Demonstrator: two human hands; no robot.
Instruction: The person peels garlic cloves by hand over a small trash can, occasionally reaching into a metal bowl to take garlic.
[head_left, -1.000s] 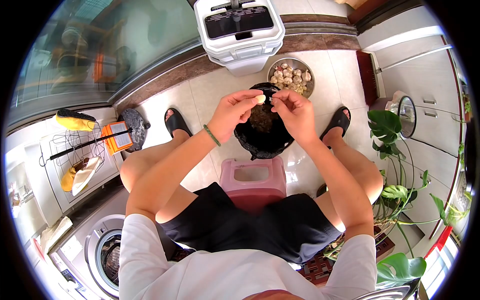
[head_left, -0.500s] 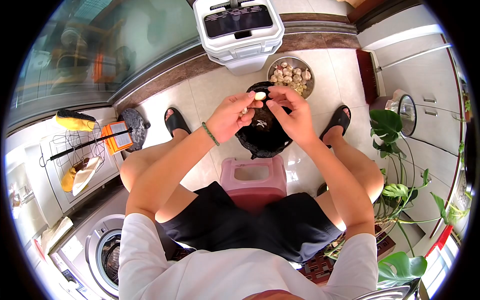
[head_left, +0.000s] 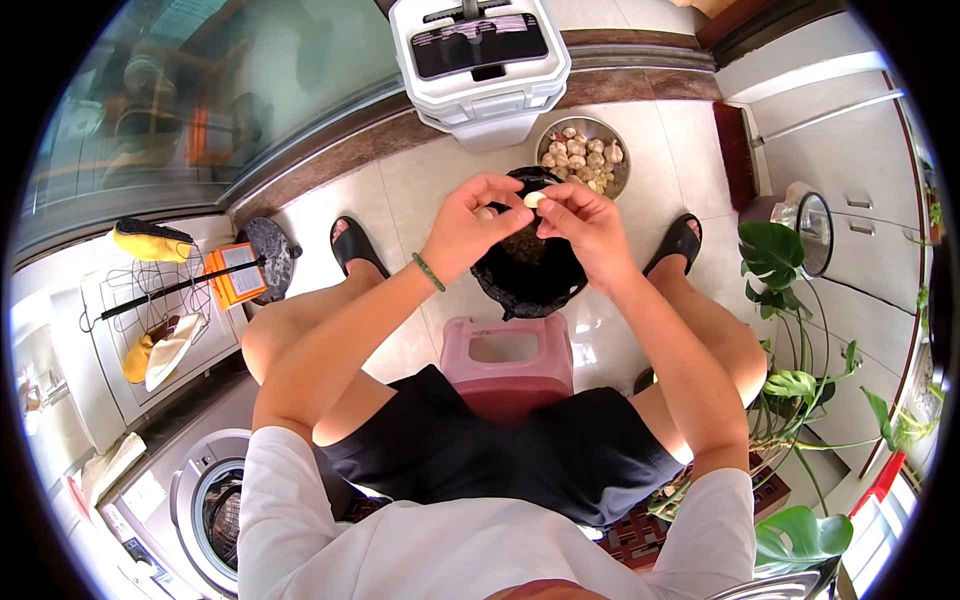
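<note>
A pale, peeled-looking garlic clove (head_left: 535, 199) sits between my two hands, over a bin lined with a black bag (head_left: 530, 285). My right hand (head_left: 587, 232) pinches the clove with its thumb and fingers. Close beside it, my left hand (head_left: 468, 228) is closed, its thumb tip near the clove. Tucked in the curled left fingers is another pale piece of garlic (head_left: 486, 213), partly hidden. Beyond the bin stands a round metal bowl (head_left: 627, 172) holding garlic bulbs (head_left: 575, 148) and loose cloves (head_left: 598, 184).
A pink stool (head_left: 506, 372) lies between my knees and the bin. Behind the bin stands a grey-white mop bucket (head_left: 485, 100). A potted plant (head_left: 772, 252) and white cabinets are on the right; a washing machine (head_left: 207, 500) and an orange box (head_left: 233, 275) are on the left.
The clove has passed from my left fingertips into my right hand's pinch, shifting slightly right. White scraps seen over the bin's opening no longer show there.
</note>
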